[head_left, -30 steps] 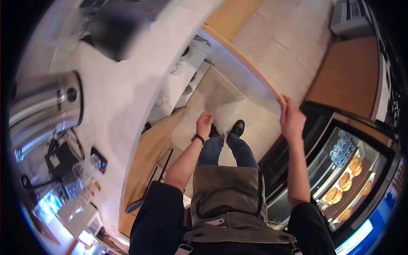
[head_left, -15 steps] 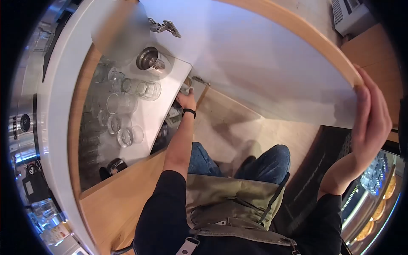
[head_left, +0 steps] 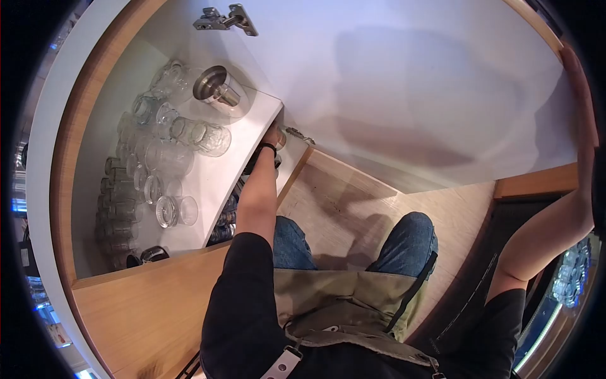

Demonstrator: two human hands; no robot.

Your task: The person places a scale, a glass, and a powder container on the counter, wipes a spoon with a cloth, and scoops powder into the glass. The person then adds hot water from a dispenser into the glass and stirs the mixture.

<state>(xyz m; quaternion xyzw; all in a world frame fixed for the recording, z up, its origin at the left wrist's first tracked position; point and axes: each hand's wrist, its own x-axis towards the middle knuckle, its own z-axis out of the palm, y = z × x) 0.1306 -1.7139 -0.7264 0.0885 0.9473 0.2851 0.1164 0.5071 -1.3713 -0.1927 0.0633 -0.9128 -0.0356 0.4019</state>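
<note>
My left hand [head_left: 271, 135] reaches below the edge of the white shelf [head_left: 238, 136] into the lower part of the cabinet. Its fingers are mostly hidden there, beside a brownish cup-like thing [head_left: 281, 140], and I cannot make out what they hold. A black band circles the wrist. At the far right, my right hand [head_left: 582, 104] is closed on the edge of the white cabinet door [head_left: 429, 82], which stands swung open. On the shelf are a steel cup [head_left: 218, 85] and several clear glasses [head_left: 211, 139].
A metal hinge [head_left: 227, 20] joins the door at the top, with another hinge [head_left: 300, 134] lower down. Dark items [head_left: 226, 221] sit under the shelf. My knees are on either side of the wooden floor [head_left: 341, 205]. A dark mat [head_left: 461, 290] lies at right.
My left hand has gone further in under the shelf, hiding its fingers. The view has shifted closer to the cabinet, and my right hand now appears higher on the door's edge.
</note>
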